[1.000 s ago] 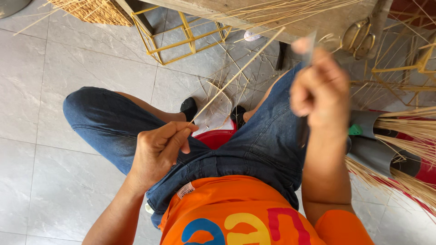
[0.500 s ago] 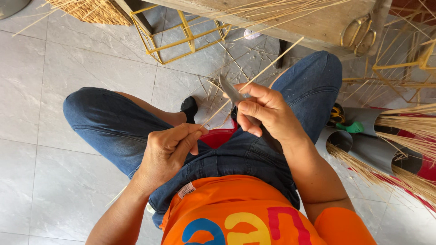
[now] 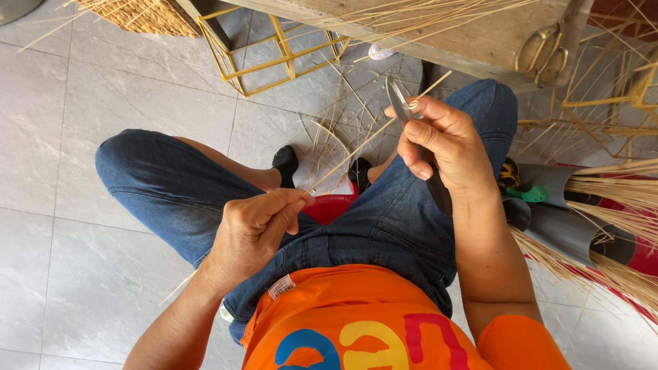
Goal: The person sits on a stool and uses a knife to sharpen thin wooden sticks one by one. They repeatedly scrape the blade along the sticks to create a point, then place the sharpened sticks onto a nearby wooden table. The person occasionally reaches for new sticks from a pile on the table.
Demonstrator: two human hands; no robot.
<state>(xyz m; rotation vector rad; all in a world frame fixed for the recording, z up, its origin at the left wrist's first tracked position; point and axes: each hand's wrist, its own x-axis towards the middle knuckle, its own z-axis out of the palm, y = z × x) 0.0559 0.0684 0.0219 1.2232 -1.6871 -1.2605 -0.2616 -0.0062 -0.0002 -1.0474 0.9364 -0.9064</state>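
My left hand (image 3: pixel 257 226) pinches the near end of a long thin bamboo strip (image 3: pixel 356 147) over my lap. The strip runs up and to the right toward my right hand (image 3: pixel 439 147). That hand grips a small knife with a grey blade (image 3: pixel 397 96), and the blade lies against the strip near its far end. I sit on a low red stool (image 3: pixel 329 205) in blue jeans and an orange shirt, knees spread apart.
A yellow wire frame (image 3: pixel 274 48) stands on the grey floor tiles ahead, beside a woven basket (image 3: pixel 137 14). A wooden bench (image 3: pixel 439 27) carries loose strips. Bundles of bamboo strips (image 3: pixel 603 199) in grey tubes lie at my right. Shavings litter the floor near my feet.
My right hand came down from high on the right to the strip, then slid up along it with the knife. My left hand stayed over my lap holding the strip.
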